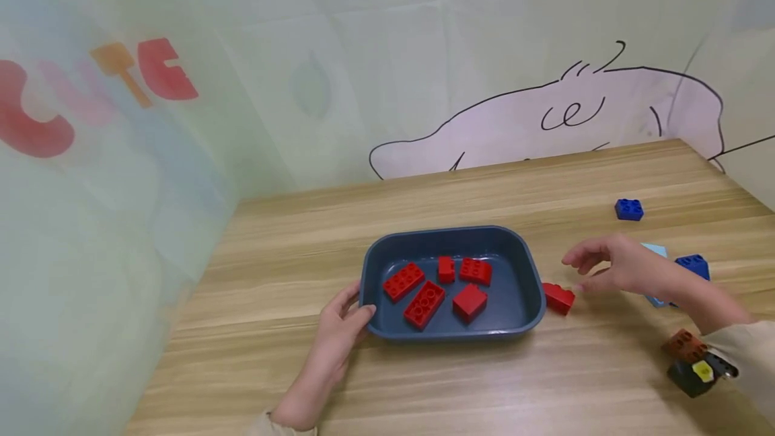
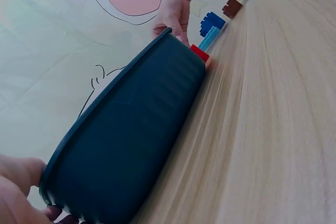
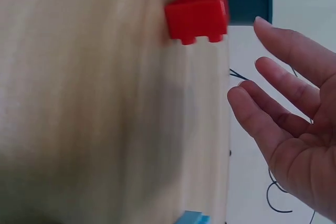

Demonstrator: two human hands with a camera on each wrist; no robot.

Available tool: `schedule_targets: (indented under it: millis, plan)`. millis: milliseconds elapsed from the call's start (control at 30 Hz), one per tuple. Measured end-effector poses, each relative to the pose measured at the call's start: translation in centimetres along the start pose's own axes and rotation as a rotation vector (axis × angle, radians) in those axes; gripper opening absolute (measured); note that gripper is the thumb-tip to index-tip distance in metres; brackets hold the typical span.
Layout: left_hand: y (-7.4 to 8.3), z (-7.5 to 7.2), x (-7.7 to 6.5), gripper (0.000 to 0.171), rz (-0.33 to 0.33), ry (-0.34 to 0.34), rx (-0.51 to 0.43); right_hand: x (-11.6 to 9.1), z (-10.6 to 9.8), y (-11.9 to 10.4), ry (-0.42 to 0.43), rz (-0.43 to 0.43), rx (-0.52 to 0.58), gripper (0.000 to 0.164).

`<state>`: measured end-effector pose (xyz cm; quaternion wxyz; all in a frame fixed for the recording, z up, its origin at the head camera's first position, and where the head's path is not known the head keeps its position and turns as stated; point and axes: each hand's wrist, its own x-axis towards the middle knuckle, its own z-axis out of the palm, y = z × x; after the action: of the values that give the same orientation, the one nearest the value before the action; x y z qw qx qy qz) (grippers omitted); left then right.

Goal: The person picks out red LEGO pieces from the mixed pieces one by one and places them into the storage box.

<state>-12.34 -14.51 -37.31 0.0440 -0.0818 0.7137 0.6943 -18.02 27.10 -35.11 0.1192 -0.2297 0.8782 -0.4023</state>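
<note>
My left hand (image 1: 342, 328) holds the left end of a dark blue-grey tray (image 1: 442, 336), thumb over the rim and fingers under it. Several red toy bricks (image 1: 424, 304) lie inside the tray, some with studs facing up. Just outside the tray's right end sits another red brick (image 1: 559, 298). Beside that brick hovers my right hand (image 1: 623, 266), its fingers spread and nothing between them. In the right wrist view the thumb and fingers (image 3: 283, 114) stand apart from the red brick (image 3: 197, 17).
A small blue brick (image 1: 629, 209) lies at the back right. Light blue (image 1: 656, 301) and blue bricks (image 1: 693, 265) sit partly behind the right forearm. Near the right sleeve is a brown brick (image 1: 686, 345). A printed cloth (image 1: 339, 86) hangs behind the wooden table (image 1: 272, 268).
</note>
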Motion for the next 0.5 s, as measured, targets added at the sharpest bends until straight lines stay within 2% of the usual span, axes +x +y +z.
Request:
schedule_targets:
  millis: [200,500]
  plan:
    - [-0.1,0.0,-0.1,0.051,0.011,-0.006,0.004,-0.4,0.9,0.4,-0.028,0.035,0.056,0.046]
    - [0.1,0.0,-0.2,0.051,0.006,0.000,0.018,-0.2,1.6,0.5,-0.068,0.064,0.064,0.045]
